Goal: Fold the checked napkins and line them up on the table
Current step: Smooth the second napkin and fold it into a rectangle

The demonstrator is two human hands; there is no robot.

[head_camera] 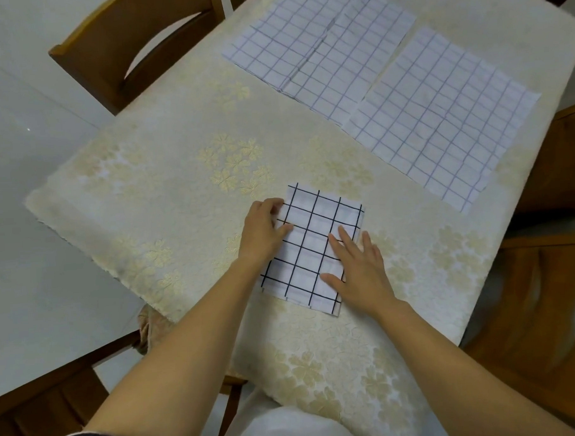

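- Nearest to me are both bare forearms, reaching out over the near edge, with a dark sleeve at the left elbow.
- Under everything is the worktop [179,196], covered by a cream tablecloth woven with pale gold flowers. A brown wooden chair [134,50] stands at its far left side.
- At the far right lie two large flat white napkins with thin blue-grey checks, the farther flat napkin [321,45] and the nearer flat napkin [440,122]. Their corners almost meet, and neither is folded yet. A line runs down the farther one; I cannot tell whether it is a crease or the join of two cloths.
- Directly before me lies the small folded white napkin with bold black checks [314,249]. It is a tilted rectangle, well apart from the big two.
- The right hand [361,270] lies flat with fingers spread, pressing the folded napkin's right side. The outer fingers lie past its edge.
- The left hand [263,230] has its fingers curled at the napkin's left edge and the thumb laid on top. I judge that it holds that edge.
- What could go wrong:
  - The layers may spring open or creep out of line once I lift my palm.
  - Sliding the napkin could rumple the tablecloth.
  - It sits askew, so the row may come out crooked unless I square it first.
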